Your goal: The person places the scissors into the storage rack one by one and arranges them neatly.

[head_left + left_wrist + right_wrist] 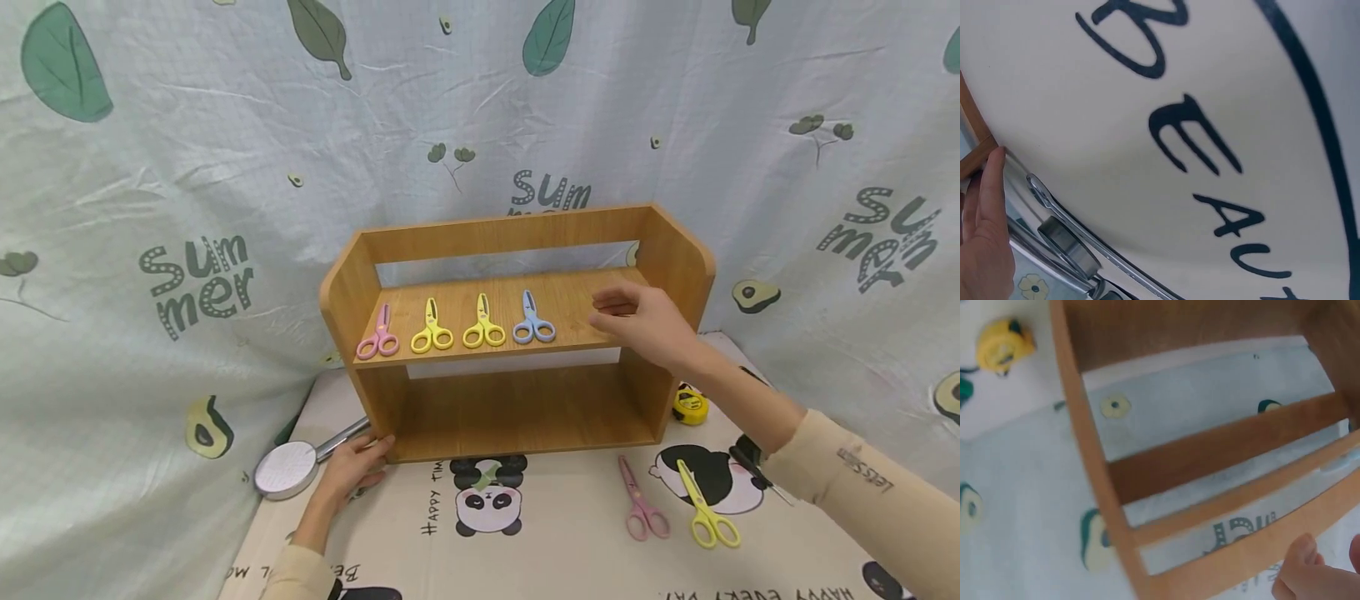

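Observation:
A two-tier wooden shelf (517,417) stands against the curtain. Along its upper board lie pink scissors (378,333), two yellow scissors (432,329) and blue scissors (532,318), handles toward the front. Over the right part of that board my right hand (641,321) hovers with thumb and fingers apart; nothing shows between them. My left hand (354,462) touches the shelf's lower left front corner with fairly straight fingers, also seen in the left wrist view. On the table in front lie another pair of pink scissors (639,504) and another pair of yellow scissors (703,508).
Left of the shelf lies a round, white-faced thing (287,469) with a metal handle. A metal wrench (1097,240) lies near the left hand. Beside the shelf's right side sits a yellow tape measure (690,406). A dark-handled tool (748,460) lies partly under the right forearm.

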Motion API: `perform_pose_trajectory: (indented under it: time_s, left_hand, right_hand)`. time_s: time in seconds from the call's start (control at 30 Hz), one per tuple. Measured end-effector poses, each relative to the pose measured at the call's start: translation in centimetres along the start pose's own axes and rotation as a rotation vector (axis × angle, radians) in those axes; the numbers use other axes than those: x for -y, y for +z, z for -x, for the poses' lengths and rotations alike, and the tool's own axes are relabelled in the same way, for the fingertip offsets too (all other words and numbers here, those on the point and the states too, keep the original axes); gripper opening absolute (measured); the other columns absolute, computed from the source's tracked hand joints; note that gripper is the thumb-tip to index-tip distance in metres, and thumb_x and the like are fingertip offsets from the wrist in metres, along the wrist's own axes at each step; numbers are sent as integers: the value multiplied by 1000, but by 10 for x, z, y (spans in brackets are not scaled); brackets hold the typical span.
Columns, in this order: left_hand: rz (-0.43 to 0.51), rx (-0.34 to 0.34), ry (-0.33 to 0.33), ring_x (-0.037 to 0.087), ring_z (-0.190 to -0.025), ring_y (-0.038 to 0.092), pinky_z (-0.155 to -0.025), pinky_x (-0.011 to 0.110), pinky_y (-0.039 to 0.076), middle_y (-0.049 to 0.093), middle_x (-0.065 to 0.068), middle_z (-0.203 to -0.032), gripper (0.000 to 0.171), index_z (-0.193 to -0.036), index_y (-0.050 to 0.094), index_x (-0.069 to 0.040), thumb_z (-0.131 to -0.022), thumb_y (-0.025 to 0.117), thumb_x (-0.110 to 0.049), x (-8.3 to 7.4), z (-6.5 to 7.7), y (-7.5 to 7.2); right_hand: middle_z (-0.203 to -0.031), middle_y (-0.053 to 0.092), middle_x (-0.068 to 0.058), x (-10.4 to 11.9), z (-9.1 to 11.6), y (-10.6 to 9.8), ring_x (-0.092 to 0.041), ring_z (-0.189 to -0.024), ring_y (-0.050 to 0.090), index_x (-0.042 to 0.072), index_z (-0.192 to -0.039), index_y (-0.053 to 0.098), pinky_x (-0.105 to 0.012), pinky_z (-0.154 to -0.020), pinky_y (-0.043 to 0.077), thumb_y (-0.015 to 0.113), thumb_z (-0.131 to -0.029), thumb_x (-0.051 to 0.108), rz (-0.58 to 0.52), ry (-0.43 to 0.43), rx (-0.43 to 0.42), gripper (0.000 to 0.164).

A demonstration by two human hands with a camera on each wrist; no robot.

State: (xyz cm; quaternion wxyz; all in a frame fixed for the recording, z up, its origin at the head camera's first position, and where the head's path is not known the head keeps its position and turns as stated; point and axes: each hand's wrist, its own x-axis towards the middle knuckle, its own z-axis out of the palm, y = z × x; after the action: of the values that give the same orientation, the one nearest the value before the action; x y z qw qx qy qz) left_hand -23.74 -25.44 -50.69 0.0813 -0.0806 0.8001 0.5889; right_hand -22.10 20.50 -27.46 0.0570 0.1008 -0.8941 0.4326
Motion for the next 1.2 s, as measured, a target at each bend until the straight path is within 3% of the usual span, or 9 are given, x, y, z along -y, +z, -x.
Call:
perform_pose_trajectory:
  time_s: [0.1,0.2,0.37,0.5,0.6,0.77,0.9,1.2]
  left_hand:
    - [0,4,-1,51,-135,55,-101,53,59,46,36,-152,73,-153,41,9,-102,67,-37,0,1,0]
    - [-10,8,-6,51,-136,55,-102,54,58,44,36,-154,78,-154,40,8,-101,67,-42,-1,1,0]
    - [-26,-5,-14,50,-136,55,-101,52,59,44,35,-155,81,-155,40,7,-100,68,-46,-1,2,-2]
    - [-28,-19,-9,49,-134,57,-100,51,60,47,33,-154,81,-154,43,5,-98,70,-47,0,2,-2]
    - [-31,-22,-4,48,-134,58,-99,51,61,49,32,-153,80,-154,44,5,-98,70,-47,0,1,-1]
    - [-42,-23,11,49,-133,58,-98,51,61,50,34,-151,78,-153,43,6,-100,69,-45,0,1,-1]
    - [-34,-24,11,49,-133,58,-99,52,61,50,34,-151,79,-153,43,7,-100,69,-44,-1,1,-1]
    - [-32,-20,11,50,-133,58,-100,53,60,49,34,-151,77,-153,43,8,-100,68,-42,-2,2,0]
  right_hand:
    - [-137,66,-17,-19,21,-1,-31,-123,64,5,-141,59,-14,-92,54,68,-102,31,-33,-26,-27,47]
    - [-135,67,-16,-42,40,4,-29,-122,66,8,-141,60,-5,-89,51,67,-103,32,-71,-39,-46,46]
    - [-132,69,-18,-83,66,24,-5,-112,69,7,-137,62,-7,-91,54,69,-102,29,-135,-43,-56,42]
    - [-133,69,-17,-119,88,42,9,-105,65,8,-138,61,-10,-88,56,71,-100,34,-171,50,-30,46]
    - [-135,68,-16,-142,100,53,2,-107,68,8,-142,58,-12,-88,58,72,-99,38,-202,155,9,55]
    - [-145,62,-19,-170,115,69,-25,-127,66,6,-150,50,-18,-94,60,76,-95,41,-246,297,69,70]
    - [-150,59,-19,-188,125,79,-35,-138,59,6,-152,48,-21,-99,59,79,-93,38,-258,333,101,74]
    - [-149,59,-21,-216,142,96,-38,-139,57,1,-152,47,-31,-103,59,86,-87,24,-276,358,165,79]
